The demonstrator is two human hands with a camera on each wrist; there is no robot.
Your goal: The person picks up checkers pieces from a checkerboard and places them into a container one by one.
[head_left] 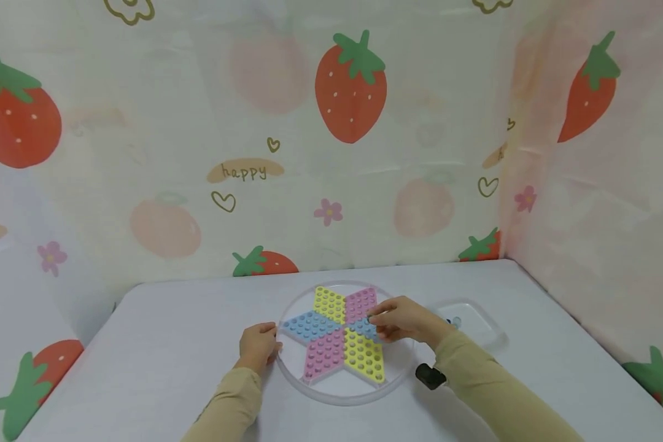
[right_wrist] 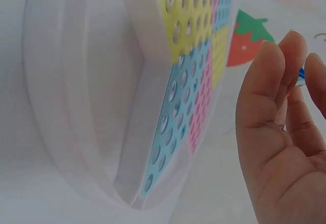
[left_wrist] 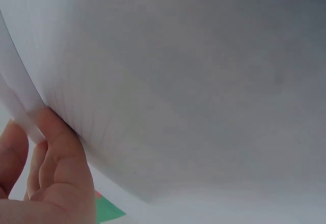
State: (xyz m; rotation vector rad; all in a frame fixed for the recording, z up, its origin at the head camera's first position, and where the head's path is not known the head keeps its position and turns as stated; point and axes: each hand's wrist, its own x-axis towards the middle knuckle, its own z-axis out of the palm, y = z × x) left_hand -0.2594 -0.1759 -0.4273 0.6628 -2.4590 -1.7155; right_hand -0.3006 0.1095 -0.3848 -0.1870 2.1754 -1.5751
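Observation:
A round Chinese checkers board with a raised star of yellow, pink and blue hole-filled sections lies on the table. At its left edge, my left hand holds the clear rim; the left wrist view shows that hand with its fingers at an edge. Above the board's right blue section, my right hand pinches a small marble. Up close, this blue and clear marble shows between the fingertips of the right hand, mostly hidden by them. Most of the right blue section is covered by the hand in the head view.
To the right of the board sits a clear plastic tray with a few glass marbles, partly behind the right forearm. A white cloth covers the table. Strawberry-print sheets hang behind and at the sides.

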